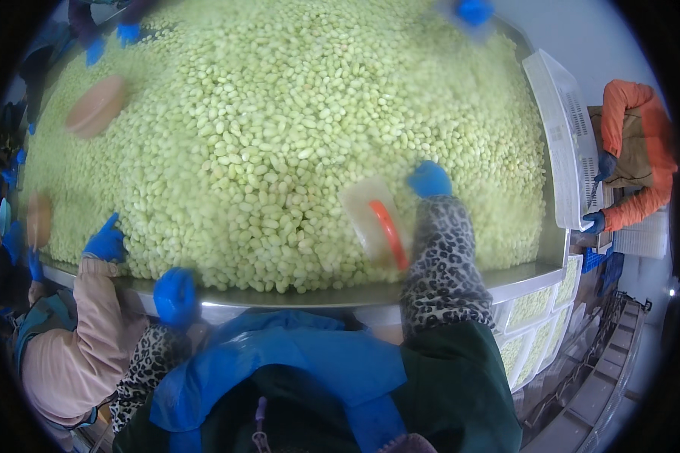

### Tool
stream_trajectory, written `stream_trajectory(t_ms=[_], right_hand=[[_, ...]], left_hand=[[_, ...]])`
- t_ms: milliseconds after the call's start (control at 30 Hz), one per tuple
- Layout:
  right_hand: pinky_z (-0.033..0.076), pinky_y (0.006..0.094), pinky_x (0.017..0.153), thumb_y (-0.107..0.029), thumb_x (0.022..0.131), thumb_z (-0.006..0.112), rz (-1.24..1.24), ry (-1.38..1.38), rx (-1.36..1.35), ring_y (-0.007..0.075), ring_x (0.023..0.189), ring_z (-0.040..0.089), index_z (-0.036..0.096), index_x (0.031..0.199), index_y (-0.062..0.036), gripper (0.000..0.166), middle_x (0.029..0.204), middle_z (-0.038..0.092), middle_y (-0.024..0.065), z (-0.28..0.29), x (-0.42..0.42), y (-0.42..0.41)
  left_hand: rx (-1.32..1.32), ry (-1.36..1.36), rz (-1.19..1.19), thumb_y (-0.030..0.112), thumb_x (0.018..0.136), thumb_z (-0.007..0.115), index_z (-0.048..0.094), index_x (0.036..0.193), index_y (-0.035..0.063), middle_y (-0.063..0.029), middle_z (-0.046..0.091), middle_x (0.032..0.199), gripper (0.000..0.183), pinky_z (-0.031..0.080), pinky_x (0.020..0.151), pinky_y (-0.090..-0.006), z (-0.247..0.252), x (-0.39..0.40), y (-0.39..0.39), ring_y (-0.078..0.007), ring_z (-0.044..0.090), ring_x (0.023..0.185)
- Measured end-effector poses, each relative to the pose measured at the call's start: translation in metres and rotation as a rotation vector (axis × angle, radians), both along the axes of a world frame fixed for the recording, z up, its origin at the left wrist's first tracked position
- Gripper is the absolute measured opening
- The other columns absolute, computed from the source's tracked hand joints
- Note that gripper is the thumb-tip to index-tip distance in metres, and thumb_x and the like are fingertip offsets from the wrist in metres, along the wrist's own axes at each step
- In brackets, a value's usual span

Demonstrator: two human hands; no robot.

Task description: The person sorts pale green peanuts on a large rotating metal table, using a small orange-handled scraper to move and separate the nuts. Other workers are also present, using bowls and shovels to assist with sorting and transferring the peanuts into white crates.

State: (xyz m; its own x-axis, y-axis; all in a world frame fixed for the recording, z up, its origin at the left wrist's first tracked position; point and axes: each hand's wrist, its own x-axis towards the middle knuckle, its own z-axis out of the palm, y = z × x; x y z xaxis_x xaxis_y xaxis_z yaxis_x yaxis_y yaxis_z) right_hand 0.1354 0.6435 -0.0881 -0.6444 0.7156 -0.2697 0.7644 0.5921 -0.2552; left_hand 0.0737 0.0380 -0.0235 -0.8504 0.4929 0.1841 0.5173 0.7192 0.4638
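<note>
A deep bed of pale green, oval grape-like fruits [283, 170] fills the wide metal sorting table [294, 297] in front of me. My right hand [430, 178], in a blue glove, is low over the fruits near the table's right side; its fingers are hidden from above. Just left of it, a translucent flat scoop [362, 212] with an orange-red handle [389, 235] lies tilted on the fruits, apart from the hand. My left hand [174, 296], also gloved in blue, is at the near metal rim with its fingers curled. What lies under its palm cannot be seen.
Beside me on the left, a co-worker's gloved hand [105, 242] touches the fruits. A pinkish basin [96, 106] sits farther back. On the right, a person in orange sleeves [629, 215] holds a white perforated crate [566, 136]. Fruit-filled crates [532, 308] are stacked below the right corner.
</note>
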Motion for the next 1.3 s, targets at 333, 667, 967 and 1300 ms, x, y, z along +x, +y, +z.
stream_trajectory(t_ms=[333,667,967,1300], right_hand=[[0.052,0.0302,0.071,-0.007,0.085,0.071,-0.361,0.674,-0.994,0.0178,0.082,0.063,0.065,0.106,-0.0068,0.022,0.099,0.067,0.0063,0.041,0.054,-0.018],[0.051,0.0308,0.073,-0.008,0.087,0.067,-0.092,0.595,-1.573,0.0183,0.087,0.063,0.06,0.106,-0.0092,0.02,0.105,0.064,0.0048,0.121,0.002,-0.214],[0.05,0.0298,0.072,-0.019,0.094,0.062,-0.336,0.48,-1.863,0.0193,0.084,0.062,0.059,0.121,-0.01,0.029,0.106,0.064,0.008,0.119,-0.024,-0.275],[0.052,0.0266,0.073,-0.025,0.097,0.068,0.276,0.339,-1.281,0.0144,0.089,0.064,0.056,0.125,-0.0025,0.038,0.099,0.068,0.0084,0.135,-0.03,-0.285]], left_hand=[[0.024,-0.085,0.01,0.007,0.086,0.065,0.07,0.1,0.0025,-0.0194,0.069,0.098,0.015,0.052,0.077,-0.0451,0.01,-0.002,0.004,-0.0396,0.065,0.088],[0.627,-1.034,-0.142,0.01,0.098,0.062,0.047,0.145,0.0067,-0.012,0.062,0.124,0.049,0.054,0.09,-0.033,0.081,-0.027,0.14,-0.0192,0.062,0.107],[0.866,-1.444,-0.072,0.017,0.102,0.057,0.051,0.137,0.0041,-0.0099,0.063,0.122,0.038,0.053,0.092,-0.0357,0.068,-0.031,0.138,-0.0191,0.063,0.105],[0.963,-1.371,0.013,0.02,0.102,0.055,0.046,0.143,0.0038,-0.0103,0.063,0.119,0.045,0.056,0.082,-0.0309,0.059,-0.022,0.138,-0.0174,0.064,0.097]])
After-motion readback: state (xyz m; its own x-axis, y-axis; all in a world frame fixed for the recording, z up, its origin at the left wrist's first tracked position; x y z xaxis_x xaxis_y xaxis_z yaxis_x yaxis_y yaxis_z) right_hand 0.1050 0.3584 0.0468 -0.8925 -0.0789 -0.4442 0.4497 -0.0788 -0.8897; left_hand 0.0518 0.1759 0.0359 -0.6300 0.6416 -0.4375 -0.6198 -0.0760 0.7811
